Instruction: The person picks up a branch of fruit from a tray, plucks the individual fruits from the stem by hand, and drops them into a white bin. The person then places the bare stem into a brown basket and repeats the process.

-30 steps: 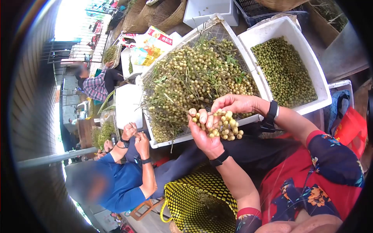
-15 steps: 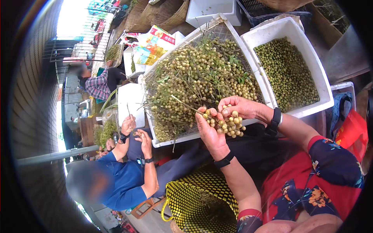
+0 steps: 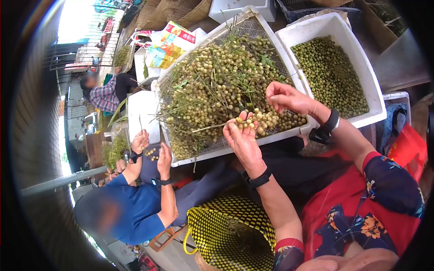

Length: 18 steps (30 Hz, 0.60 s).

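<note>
My left hand (image 3: 244, 142) is closed round the thin stem of a bunch of small round yellow-green fruit (image 3: 264, 119). The bare stem end sticks out to the left. My right hand (image 3: 289, 98) hovers just above and right of the bunch, apart from it, with fingers curled together; whether anything is inside them is hidden. Beneath both hands lies a large heap of fruit on twigs (image 3: 212, 86) in a white mesh crate (image 3: 289, 63). Beside it, a white foam box (image 3: 377, 101) holds loose green fruit (image 3: 332, 74).
A co-worker in a blue shirt (image 3: 144, 205) sits at left, handling a twig and fruit. A yellow-black woven basket (image 3: 208, 226) stands below my left arm. Farther back are a person in a checked shirt (image 3: 106, 97) and a printed bag (image 3: 169, 45). A red bag (image 3: 411, 149) lies at right.
My right hand has drawn away from the bunch, up over the crate. My left hand still holds the stem, now tilted flatter. The co-worker's hands have moved apart, with loose fruit between them.
</note>
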{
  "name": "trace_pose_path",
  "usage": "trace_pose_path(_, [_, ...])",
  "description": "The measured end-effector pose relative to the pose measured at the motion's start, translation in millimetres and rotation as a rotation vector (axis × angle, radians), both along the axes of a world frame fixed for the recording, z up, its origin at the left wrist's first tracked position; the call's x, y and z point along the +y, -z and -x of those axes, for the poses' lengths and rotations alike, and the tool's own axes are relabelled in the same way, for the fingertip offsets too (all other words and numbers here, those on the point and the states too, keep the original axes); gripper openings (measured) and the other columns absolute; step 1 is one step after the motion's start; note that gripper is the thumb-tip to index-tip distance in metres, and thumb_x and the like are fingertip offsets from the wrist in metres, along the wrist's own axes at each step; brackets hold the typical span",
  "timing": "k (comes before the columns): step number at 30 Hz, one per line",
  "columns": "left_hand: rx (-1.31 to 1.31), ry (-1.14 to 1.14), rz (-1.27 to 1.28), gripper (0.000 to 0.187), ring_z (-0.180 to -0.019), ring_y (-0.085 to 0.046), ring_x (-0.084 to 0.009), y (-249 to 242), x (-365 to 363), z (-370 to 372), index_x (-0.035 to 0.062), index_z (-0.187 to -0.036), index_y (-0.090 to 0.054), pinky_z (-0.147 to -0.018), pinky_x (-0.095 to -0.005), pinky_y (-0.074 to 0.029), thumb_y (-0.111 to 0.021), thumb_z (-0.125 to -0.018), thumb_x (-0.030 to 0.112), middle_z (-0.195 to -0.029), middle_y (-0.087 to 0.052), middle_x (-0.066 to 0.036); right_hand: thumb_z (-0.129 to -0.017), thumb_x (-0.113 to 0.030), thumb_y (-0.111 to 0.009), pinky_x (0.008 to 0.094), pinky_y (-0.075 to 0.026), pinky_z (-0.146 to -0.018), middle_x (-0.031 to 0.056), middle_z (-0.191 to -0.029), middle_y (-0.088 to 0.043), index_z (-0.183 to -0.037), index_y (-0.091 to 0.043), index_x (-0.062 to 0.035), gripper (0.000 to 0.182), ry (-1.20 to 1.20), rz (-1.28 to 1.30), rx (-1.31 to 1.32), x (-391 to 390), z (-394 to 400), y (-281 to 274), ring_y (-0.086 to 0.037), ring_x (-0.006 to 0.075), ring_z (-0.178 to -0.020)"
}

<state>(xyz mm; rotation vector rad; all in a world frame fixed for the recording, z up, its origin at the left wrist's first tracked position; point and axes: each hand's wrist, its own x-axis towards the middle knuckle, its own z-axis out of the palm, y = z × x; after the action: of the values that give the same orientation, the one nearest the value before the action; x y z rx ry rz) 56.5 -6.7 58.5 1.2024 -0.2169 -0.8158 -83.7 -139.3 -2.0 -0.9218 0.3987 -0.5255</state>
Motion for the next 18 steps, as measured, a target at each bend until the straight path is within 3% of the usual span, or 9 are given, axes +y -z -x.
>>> trace_pose_path(2, [0.028,-0.003,0.0,0.021,-0.099,-0.063,-0.031,8.7,-3.8,3.7,0.009,-0.11,-0.046,-0.079,-0.0414,-0.057,-0.043,-0.103,0.028,-0.115,-0.061,-0.021,-0.094,-0.015,-0.058,0.0236,-0.043,-0.055,-0.0034,-0.077,-0.049,-0.097,-0.052,-0.0074,0.01,0.054,0.384,-0.04,20.2,-14.1,-20.2,-0.049,0.0056,-0.063])
trace_pose_path(4, [0.036,-0.017,-0.009,0.021,-0.101,-0.062,-0.0291,11.9,-5.1,6.7,0.0082,-0.111,-0.046,-0.079,-0.0391,-0.055,-0.045,-0.102,0.027,-0.116,-0.06,-0.021,-0.089,-0.014,-0.063,0.0278,-0.045,-0.056,0.0002,-0.077,-0.052,-0.095,-0.053,-0.0075,0.013,-0.047,0.635,0.149,30.6,-11.5,-36.2,-0.054,0.0111,-0.064])
trace_pose_path(5, [0.028,-0.021,-0.001,0.022,-0.101,-0.062,-0.028,12.8,-4.0,6.0,0.0079,-0.112,-0.046,-0.08,-0.0377,-0.055,-0.045,-0.102,0.028,-0.117,-0.06,-0.021,-0.089,-0.014,-0.063,0.0278,-0.045,-0.056,0.0002,-0.077,-0.052,-0.095,-0.053,-0.0075,0.013,-0.052,0.633,0.145,34.7,-15.9,-37.4,-0.054,0.0111,-0.064])
trace_pose_path(7, [0.015,-0.031,0.016,0.024,-0.099,-0.06,-0.0222,16.9,-1.6,5.6,0.0072,-0.113,-0.046,-0.08,-0.034,-0.054,-0.047,-0.102,0.028,-0.111,-0.06,-0.016,-0.083,-0.015,-0.068,0.0343,-0.047,-0.058,0.0052,-0.079,-0.056,-0.095,-0.053,-0.0074,0.02,0.138,0.98,0.231,41.8,-23.9,-36.5,-0.06,0.0208,-0.068])
trace_pose_path(8, [0.015,-0.035,0.013,0.024,-0.099,-0.06,-0.0222,19.6,0.3,5.8,0.0072,-0.113,-0.046,-0.08,-0.034,-0.054,-0.047,-0.102,0.028,-0.111,-0.06,-0.016,-0.083,-0.015,-0.068,0.0343,-0.047,-0.058,0.0052,-0.079,-0.056,-0.095,-0.053,-0.0074,0.02,0.134,0.977,0.229,43.7,-28.7,-35.0,-0.06,0.0208,-0.068])
trace_pose_path(10, [-0.06,-0.012,0.001,0.022,-0.096,-0.059,-0.0173,24.8,0.5,7.0,0.007,-0.112,-0.046,-0.078,-0.0313,-0.053,-0.049,-0.101,0.026,-0.105,-0.059,-0.009,-0.081,-0.019,-0.068,0.0399,-0.048,-0.059,0.0073,-0.081,-0.059,-0.093,-0.053,-0.0067,0.023,0.28,1.222,0.251,44.2,-36.6,-29.2,-0.062,0.0294,-0.072])
trace_pose_path(15, [-0.184,0.052,-0.055,0.019,-0.091,-0.06,-0.015,35.1,-1.1,9.8,0.0068,-0.109,-0.047,-0.076,-0.0288,-0.053,-0.051,-0.101,0.023,-0.103,-0.057,-0.005,-0.087,-0.017,-0.062,0.0384,-0.047,-0.057,0.008,-0.083,-0.058,-0.094,-0.052,-0.0069,0.016,0.119,1.204,0.243,34.1,-34.3,-16.8,-0.061,0.0277,-0.068])
trace_pose_path(17, [-0.072,-0.032,-0.067,0.018,-0.093,-0.061,-0.0175,30.6,-2.9,11.9,0.0078,-0.109,-0.047,-0.075,-0.0306,-0.053,-0.05,-0.101,0.024,-0.099,-0.059,-0.005,-0.09,-0.015,-0.057,0.0328,-0.046,-0.055,0.0061,-0.087,-0.061,-0.093,-0.051,-0.0061,0.011,-0.023,0.808,0.125,30.1,-30.5,-18.9,-0.057,0.0189,-0.061])
trace_pose_path(18, [-0.072,-0.03,-0.068,0.018,-0.093,-0.061,-0.0175,28.3,-3.0,11.6,0.0078,-0.109,-0.047,-0.075,-0.0306,-0.053,-0.05,-0.101,0.024,-0.099,-0.059,-0.005,-0.09,-0.015,-0.057,0.0328,-0.046,-0.055,0.0061,-0.087,-0.061,-0.093,-0.051,-0.0061,0.011,-0.021,0.807,0.126,28.9,-27.5,-20.2,-0.057,0.0189,-0.061])
